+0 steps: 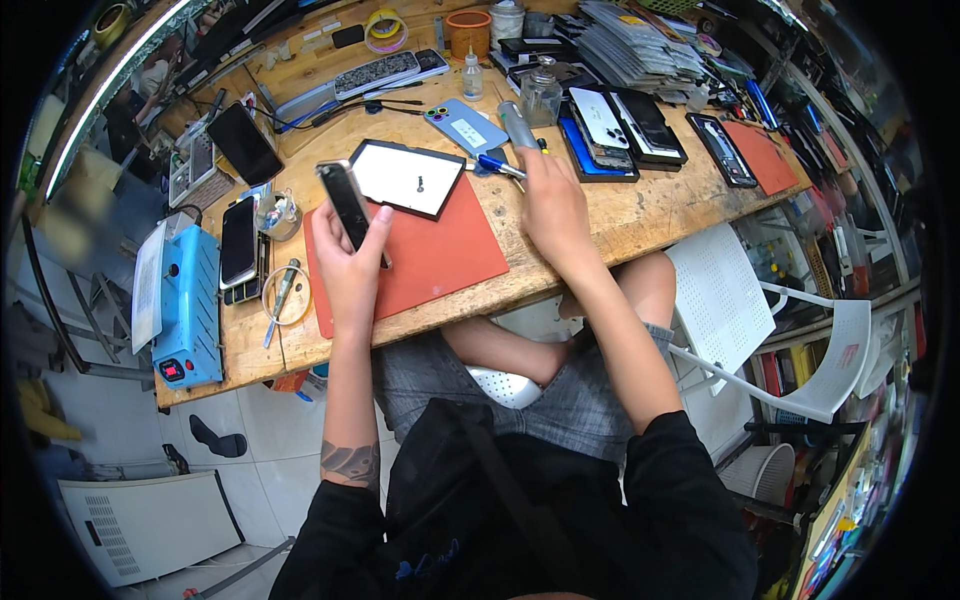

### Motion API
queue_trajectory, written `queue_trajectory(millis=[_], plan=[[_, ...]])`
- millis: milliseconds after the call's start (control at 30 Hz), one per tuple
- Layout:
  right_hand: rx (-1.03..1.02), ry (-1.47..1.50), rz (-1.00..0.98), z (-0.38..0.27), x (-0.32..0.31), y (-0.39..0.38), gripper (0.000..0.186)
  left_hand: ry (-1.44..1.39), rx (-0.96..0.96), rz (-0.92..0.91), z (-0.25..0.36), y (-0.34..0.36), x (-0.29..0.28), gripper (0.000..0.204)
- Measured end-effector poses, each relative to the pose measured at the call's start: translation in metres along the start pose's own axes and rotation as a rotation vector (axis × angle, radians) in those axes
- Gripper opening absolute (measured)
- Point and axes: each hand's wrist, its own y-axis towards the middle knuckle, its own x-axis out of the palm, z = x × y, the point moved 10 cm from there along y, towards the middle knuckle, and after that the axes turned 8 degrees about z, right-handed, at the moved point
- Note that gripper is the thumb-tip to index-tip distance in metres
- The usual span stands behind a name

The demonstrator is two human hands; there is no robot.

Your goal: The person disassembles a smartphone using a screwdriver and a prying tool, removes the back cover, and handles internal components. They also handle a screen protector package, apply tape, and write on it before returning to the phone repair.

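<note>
My left hand (347, 265) holds a dark phone (343, 200) with a light frame, tilted upright above the orange mat (450, 255). Just behind the phone lies a black-rimmed tray (400, 172) with a white inside and small dark bits on it. My right hand (555, 220) reaches over the bench, fingers closed at a blue-and-silver pen-like tool (495, 163), beside a grey cylinder (515, 122). A blue-grey phone (462, 127) lies beyond them.
A blue machine (190, 310), phones (238, 240) and a cup of small parts (277, 218) sit at the left. Phone housings (600, 130), stacked sleeves (635, 45) and jars (540, 100) crowd the back and right. A white chair (715, 300) stands right of my legs.
</note>
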Motion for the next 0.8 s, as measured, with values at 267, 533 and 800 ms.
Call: queue_trajectory(millis=[267, 533, 800], plan=[[0.032, 0.287, 0.04, -0.018, -0.02, 0.005, 0.029, -0.023, -0.105, -0.284, -0.005, 0.002, 0.056, 0.063], [0.516, 1.03, -0.442, -0.053, 0.03, -0.032, 0.037, 0.451, 0.238, -0.319, 0.025, -0.03, 0.074, 0.076], [0.54, 1.227, -0.281, -0.063, 0.0, -0.029, 0.049, 0.183, 0.045, -0.43, 0.007, -0.037, 0.085, 0.083]])
